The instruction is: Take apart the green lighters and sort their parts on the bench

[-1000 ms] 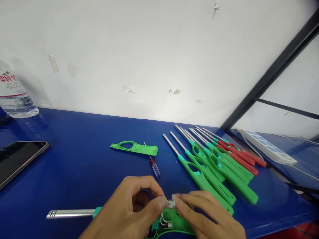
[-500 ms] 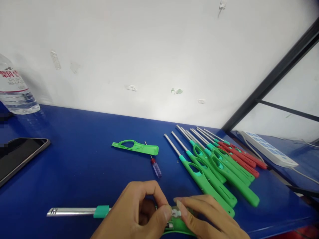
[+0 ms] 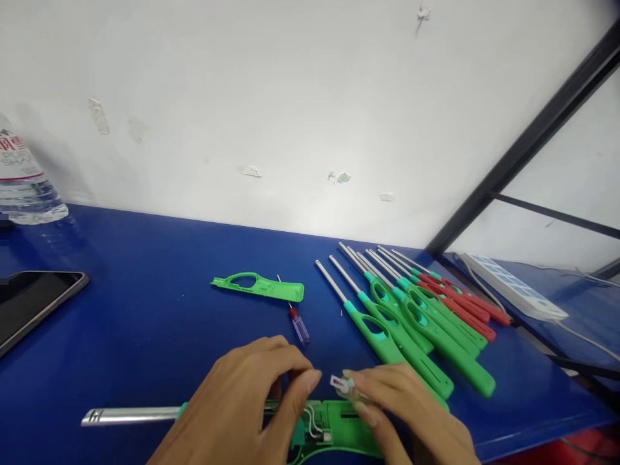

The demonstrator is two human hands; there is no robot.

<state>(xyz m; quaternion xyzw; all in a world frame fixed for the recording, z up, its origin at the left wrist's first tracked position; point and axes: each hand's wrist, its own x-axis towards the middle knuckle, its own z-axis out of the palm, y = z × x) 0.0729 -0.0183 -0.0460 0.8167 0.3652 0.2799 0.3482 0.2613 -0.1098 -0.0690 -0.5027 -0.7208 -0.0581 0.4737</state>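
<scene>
An opened gas lighter lies at the front edge of the view, its silver barrel [image 3: 130,415] pointing left. Its green handle half [image 3: 351,426] shows white wires and small inner parts. My left hand [image 3: 242,394] is curled over the lighter's middle, thumb and forefinger drawn close together; its other fingers are partly hidden. Between the thumb and fingers of my right hand [image 3: 407,407] is a small clear fuel tank with a white valve end [image 3: 343,385], raised just above the handle. Beyond the hands lie the loose green handle half [image 3: 261,288] and a screwdriver [image 3: 299,326], whose shaft passes under it.
Several assembled green lighters [image 3: 411,329] and red lighters [image 3: 467,303] lie in a row at the right. A tiny screw [image 3: 341,313] is beside them. A phone [image 3: 36,300] and water bottle [image 3: 26,184] stand left. A power strip [image 3: 516,284] sits beyond the black frame [image 3: 523,139].
The fuel tank has come up out of the handle in my right hand, away from my left fingertips. My left hand has shifted slightly left, and the inner wires now show.
</scene>
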